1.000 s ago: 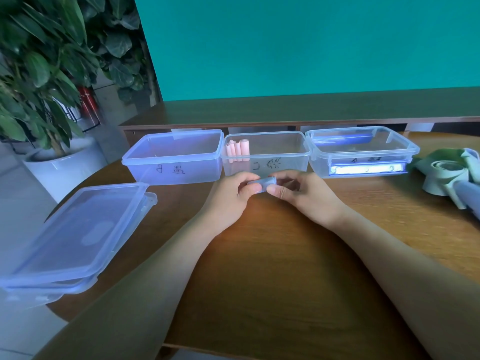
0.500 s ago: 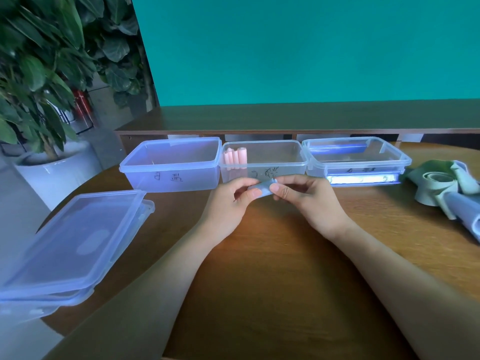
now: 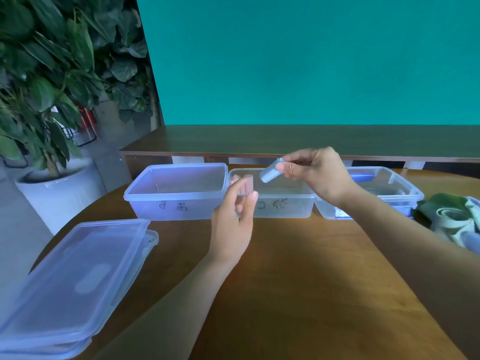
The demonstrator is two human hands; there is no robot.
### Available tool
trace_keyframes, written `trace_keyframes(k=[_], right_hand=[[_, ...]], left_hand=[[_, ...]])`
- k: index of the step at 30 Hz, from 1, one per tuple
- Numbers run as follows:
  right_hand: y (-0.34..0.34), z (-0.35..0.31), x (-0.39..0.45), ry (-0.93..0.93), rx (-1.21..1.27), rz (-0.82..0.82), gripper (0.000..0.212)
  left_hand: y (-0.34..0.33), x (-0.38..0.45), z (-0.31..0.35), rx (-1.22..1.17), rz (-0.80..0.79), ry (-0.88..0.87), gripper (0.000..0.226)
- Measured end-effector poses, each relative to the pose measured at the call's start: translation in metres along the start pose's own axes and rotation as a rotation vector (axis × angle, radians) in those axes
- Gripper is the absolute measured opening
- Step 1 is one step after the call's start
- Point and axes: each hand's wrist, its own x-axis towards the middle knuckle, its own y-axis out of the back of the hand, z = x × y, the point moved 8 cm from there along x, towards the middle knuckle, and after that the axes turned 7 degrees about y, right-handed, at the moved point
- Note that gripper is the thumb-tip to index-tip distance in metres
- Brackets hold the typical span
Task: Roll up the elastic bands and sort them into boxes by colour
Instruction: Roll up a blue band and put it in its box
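Note:
My right hand (image 3: 320,175) pinches a rolled pale blue band (image 3: 270,172) by its end, holding it in the air above the middle box (image 3: 285,206), which is marked C. Pink rolls (image 3: 248,184) stand at that box's left end, partly hidden by my left hand (image 3: 235,219). The left hand holds nothing, its fingers loosely bent, in front of the boxes. The left box (image 3: 176,196), marked B, has nothing in it. The right box (image 3: 394,188) holds something blue. Loose green bands (image 3: 452,216) lie in a heap at the far right.
Stacked clear lids (image 3: 75,276) lie at the table's left front corner. A potted plant in a white pot (image 3: 57,188) stands on the floor to the left. A dark shelf (image 3: 285,141) runs behind the boxes under a teal wall.
My left hand has let go of the blue roll and dropped back. My right hand has lifted the roll up and away, over the middle box. The camera has tilted up.

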Motion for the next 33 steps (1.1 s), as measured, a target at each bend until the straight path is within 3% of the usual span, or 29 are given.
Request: trace_keyframes(k=[3,7,10,17,24,30,33], right_hand=[[0.012,0.007,0.008,-0.007,-0.062,-0.009,0.007],[0.041,0.023,0.007,-0.066,-0.156,0.017,0.017],[0.07,0.03,0.004,-0.094,-0.219,0.034,0.018],[0.1,0.021,-0.002,-0.081,-0.265,0.006,0.015],[0.039,-0.03,0.017,-0.002,-0.183,-0.078,0.021],[-0.059,-0.066,0.044,0.036,-0.062,-0.159,0.023],[-0.112,-0.076,0.057,0.04,-0.035,-0.209,0.024]], left_hand=[[-0.01,0.001,0.01,0.057,-0.003,-0.108,0.041],[-0.027,-0.006,0.028,0.086,-0.006,-0.188,0.035],[-0.049,-0.005,0.041,0.059,-0.05,-0.177,0.035],[-0.062,-0.003,0.057,-0.031,0.034,-0.132,0.029],[0.016,0.019,0.058,0.043,0.102,-0.086,0.025],[0.127,0.053,0.04,0.197,0.223,-0.083,0.026],[0.172,0.067,0.022,0.341,0.191,-0.049,0.026]])
